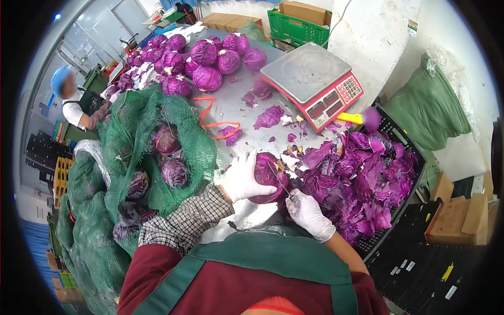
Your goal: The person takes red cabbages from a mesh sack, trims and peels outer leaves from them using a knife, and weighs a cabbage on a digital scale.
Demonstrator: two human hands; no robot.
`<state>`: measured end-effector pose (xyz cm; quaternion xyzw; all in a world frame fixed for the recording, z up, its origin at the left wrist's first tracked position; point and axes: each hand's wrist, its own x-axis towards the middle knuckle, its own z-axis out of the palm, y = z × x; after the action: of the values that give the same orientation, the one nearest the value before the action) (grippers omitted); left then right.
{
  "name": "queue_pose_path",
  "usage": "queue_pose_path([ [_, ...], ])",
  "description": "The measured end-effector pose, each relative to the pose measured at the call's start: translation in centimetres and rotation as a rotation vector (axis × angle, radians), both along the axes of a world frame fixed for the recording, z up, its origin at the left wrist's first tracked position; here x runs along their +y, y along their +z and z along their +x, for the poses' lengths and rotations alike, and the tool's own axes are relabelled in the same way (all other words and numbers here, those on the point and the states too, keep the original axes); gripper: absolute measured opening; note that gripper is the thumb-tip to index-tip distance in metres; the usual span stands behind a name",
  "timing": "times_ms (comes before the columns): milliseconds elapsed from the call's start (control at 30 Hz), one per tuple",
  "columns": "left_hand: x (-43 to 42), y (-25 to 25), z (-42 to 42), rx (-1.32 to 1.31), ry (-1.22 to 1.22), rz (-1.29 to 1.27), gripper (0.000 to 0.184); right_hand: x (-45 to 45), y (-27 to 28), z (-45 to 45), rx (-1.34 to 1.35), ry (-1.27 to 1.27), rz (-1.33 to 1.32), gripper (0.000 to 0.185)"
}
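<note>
The left hand (242, 178), thumb and fingers spread, grips a cabbage (263, 166). The right hand (310, 214) pinches a knife (278, 177) against it, seemingly cutting. Torn leaves (362, 184) lie beside that hand.

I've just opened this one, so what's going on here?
The left hand cups a purple cabbage on the table while the right hand holds a thin blade against it. Loose purple leaves are heaped to the right. More cabbages sit farther up the table, and others show in green netting.
</note>
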<state>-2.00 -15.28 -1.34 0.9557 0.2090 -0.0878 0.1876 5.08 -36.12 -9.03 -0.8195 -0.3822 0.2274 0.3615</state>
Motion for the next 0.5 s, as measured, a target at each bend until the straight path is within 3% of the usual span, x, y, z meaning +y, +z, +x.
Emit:
queue_pose_path([
  [233,0.2,-0.7,1.9,0.050,-0.029,0.017,0.115,2.1,-1.8,2.8,-0.127,0.041,-0.251,0.015],
  [333,1.0,-1.5,2.3,-0.014,-0.008,-0.006,0.109,3.2,-2.1,4.0,-0.113,0.048,-0.266,0.017],
  [400,-0.4,-0.7,1.8,-0.113,-0.150,0.028,0.106,4.6,-3.7,6.3,-0.150,0.071,-0.291,0.019],
  [467,-2.2,-1.1,-0.1,-0.214,-0.209,0.066,0.108,5.6,-1.7,6.3,-0.143,0.091,-0.438,0.026],
  [500,-1.8,-1.6,-0.9,-0.289,-0.228,0.125,0.107,5.3,-0.9,6.0,-0.282,0.105,-0.194,0.026],
])
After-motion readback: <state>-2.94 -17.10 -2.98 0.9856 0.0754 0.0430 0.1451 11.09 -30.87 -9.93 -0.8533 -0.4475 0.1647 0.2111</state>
